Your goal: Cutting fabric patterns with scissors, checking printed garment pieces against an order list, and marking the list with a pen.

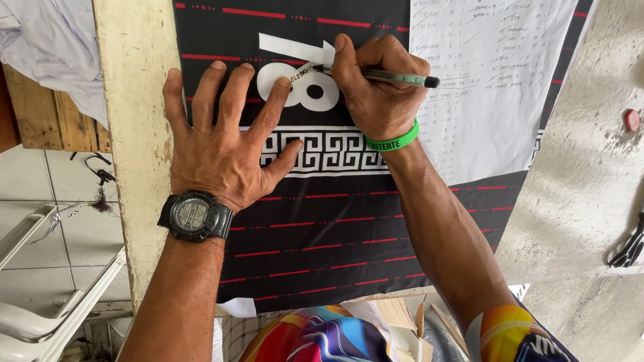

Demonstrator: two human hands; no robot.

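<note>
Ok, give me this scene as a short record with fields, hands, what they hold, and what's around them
left hand: left hand spread flat, palm down, on the black fabric
right hand: right hand gripping a green pen, tip at the white print
wrists: black digital watch on the left, green wristband on the right
fabric: red dashed stripes, white key-pattern band
paper: handwritten sheet lying over the fabric's right part
table: scissors and a small red cap on the grey surface
beside: white plastic chair

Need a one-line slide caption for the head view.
Left hand flattens black fabric while right hand writes on it with a pen.
</note>
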